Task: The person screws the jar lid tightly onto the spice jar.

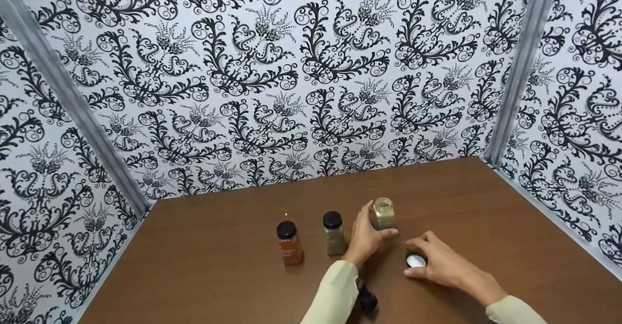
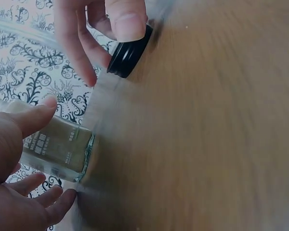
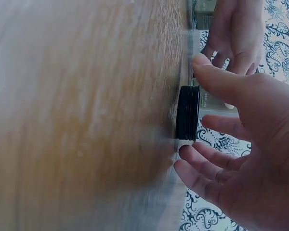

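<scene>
An uncapped square glass spice jar (image 1: 384, 212) with pale powder stands upright on the table. My left hand (image 1: 368, 236) is around its near left side, thumb (image 2: 36, 118) extended across it in the left wrist view and the other fingers spread loosely below. To the right, a black screw lid (image 1: 416, 261) lies on the tabletop, its white inside facing up. My right hand (image 1: 442, 261) is around the lid; the right wrist view has the thumb (image 3: 221, 82) and fingers (image 3: 202, 166) spread to either side of the lid's edge.
Left of my left hand stands a black-capped jar of greenish contents (image 1: 334, 239). Farther left is a black-capped jar of orange-red spice (image 1: 290, 248). Patterned wall panels (image 1: 262, 81) border the brown wooden table (image 1: 209, 251) at the back and sides.
</scene>
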`<state>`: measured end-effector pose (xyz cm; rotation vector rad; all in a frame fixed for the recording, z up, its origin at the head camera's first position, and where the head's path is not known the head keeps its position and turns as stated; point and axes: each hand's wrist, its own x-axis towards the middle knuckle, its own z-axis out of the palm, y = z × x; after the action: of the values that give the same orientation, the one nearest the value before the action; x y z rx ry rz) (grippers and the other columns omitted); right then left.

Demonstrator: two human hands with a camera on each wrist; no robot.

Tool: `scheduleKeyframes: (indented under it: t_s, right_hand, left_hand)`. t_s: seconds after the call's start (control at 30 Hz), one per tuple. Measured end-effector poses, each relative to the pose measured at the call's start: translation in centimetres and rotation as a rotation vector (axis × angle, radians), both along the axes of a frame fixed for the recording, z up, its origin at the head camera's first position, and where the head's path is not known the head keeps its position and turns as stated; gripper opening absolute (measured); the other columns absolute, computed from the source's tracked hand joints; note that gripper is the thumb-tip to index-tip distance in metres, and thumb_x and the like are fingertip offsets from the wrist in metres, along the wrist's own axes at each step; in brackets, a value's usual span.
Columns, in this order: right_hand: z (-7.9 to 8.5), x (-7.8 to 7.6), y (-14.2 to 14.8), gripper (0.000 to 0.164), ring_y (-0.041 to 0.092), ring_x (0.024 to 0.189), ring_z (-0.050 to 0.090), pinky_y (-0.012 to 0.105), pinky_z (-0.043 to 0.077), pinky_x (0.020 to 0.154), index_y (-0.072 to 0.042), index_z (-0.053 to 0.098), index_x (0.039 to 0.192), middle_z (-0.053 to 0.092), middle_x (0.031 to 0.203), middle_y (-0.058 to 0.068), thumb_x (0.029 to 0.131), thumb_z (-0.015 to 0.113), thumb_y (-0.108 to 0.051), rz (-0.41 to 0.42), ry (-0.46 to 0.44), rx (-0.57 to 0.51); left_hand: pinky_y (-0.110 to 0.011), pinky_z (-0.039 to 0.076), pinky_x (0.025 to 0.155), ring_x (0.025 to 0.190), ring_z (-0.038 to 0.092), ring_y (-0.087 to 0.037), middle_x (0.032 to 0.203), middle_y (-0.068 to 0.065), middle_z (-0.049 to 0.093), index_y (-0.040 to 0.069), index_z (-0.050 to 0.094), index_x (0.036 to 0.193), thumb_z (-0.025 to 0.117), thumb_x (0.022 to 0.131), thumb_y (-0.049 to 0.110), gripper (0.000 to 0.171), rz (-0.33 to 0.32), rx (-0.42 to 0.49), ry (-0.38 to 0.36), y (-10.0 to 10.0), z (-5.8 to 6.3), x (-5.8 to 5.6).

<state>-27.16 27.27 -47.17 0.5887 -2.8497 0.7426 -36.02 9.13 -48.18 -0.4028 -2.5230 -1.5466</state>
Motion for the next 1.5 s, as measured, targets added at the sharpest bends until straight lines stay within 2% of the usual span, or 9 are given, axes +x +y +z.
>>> scheduleKeyframes:
  t_s: [0.13,0.3,0.5,0.7,0.97,1.17,1.37,1.5]
  right_hand:
    - [0.1,-0.1,-0.1,0.056,0.014,0.089,0.053,0.03,0.049,0.076,-0.007,0.067,0.12,0.054,0.104,0.004,0.079,0.084,-0.04,0.021,0.005,0.012]
    - [0.4,-0.2,-0.6,0.046,0.013,0.088,0.055,0.028,0.049,0.073,-0.01,0.069,0.116,0.053,0.103,0.002,0.079,0.085,-0.032,0.036,-0.006,0.039]
    - [0.8,-0.1,-1.2,0.037,0.012,0.079,0.052,0.029,0.047,0.066,-0.011,0.07,0.107,0.055,0.099,0.002,0.079,0.085,-0.03,0.052,0.021,0.094]
    - [1.6,0.0,-1.9,0.032,0.01,0.077,0.051,0.028,0.046,0.064,-0.011,0.065,0.098,0.056,0.093,0.0,0.078,0.086,-0.024,0.04,0.037,0.094]
    - [2.5,-0.1,-2.4,0.035,0.012,0.079,0.051,0.029,0.047,0.066,-0.01,0.061,0.102,0.053,0.094,0.0,0.078,0.086,-0.02,-0.01,0.034,0.061]
    - [2.6,-0.2,-2.5,0.035,0.013,0.083,0.054,0.029,0.05,0.07,-0.009,0.059,0.103,0.05,0.098,0.002,0.078,0.083,-0.012,-0.053,0.12,-0.025]
    - [3.2,-0.9,-2.8,0.033,0.017,0.084,0.06,0.031,0.055,0.074,-0.004,0.057,0.103,0.057,0.097,0.006,0.081,0.081,-0.007,-0.095,0.215,-0.236]
    - [3.6,-1.5,-2.9,0.042,0.019,0.087,0.064,0.033,0.059,0.077,0.002,0.057,0.12,0.061,0.104,0.009,0.084,0.078,-0.004,-0.09,0.275,-0.343]
  left_hand:
    - [-0.045,0.044,0.112,0.132,0.054,-0.032,0.141,-0.015,0.058,0.007,0.048,0.145,0.089,0.074,0.021,0.083,-0.002,0.008,0.022,0.2,0.1,-0.2]
    - [-0.04,0.049,0.106,0.123,0.061,-0.028,0.132,-0.011,0.065,0.008,0.052,0.14,0.087,0.076,0.018,0.073,-0.004,-0.012,0.089,0.3,0.0,-0.5]
    - [-0.03,0.053,0.093,0.106,0.066,-0.018,0.115,-0.008,0.071,0.01,0.057,0.13,0.088,0.076,0.016,0.063,-0.027,0.022,0.07,0.0,0.0,-0.8]
    - [-0.031,0.054,0.092,0.106,0.066,-0.017,0.115,-0.007,0.071,0.012,0.056,0.13,0.085,0.079,0.019,0.059,-0.064,0.031,0.049,-0.3,-0.1,-0.9]
    - [-0.031,0.054,0.09,0.104,0.067,-0.019,0.113,-0.01,0.072,0.013,0.055,0.127,0.082,0.082,0.019,0.054,-0.07,-0.015,0.121,-0.5,-0.3,-0.8]
    - [-0.029,0.053,0.087,0.1,0.066,-0.017,0.109,-0.008,0.072,0.015,0.055,0.126,0.083,0.081,0.019,0.053,-0.07,-0.012,0.116,-0.3,-0.5,-0.8]
    - [-0.027,0.054,0.084,0.098,0.067,-0.018,0.106,-0.008,0.072,0.013,0.055,0.123,0.084,0.079,0.021,0.053,-0.069,-0.01,0.173,-0.2,-0.6,-0.8]
    - [-0.029,0.055,0.085,0.1,0.069,-0.021,0.105,-0.01,0.073,0.011,0.055,0.123,0.084,0.078,0.021,0.054,-0.066,-0.026,0.215,-0.1,-0.6,-0.6]
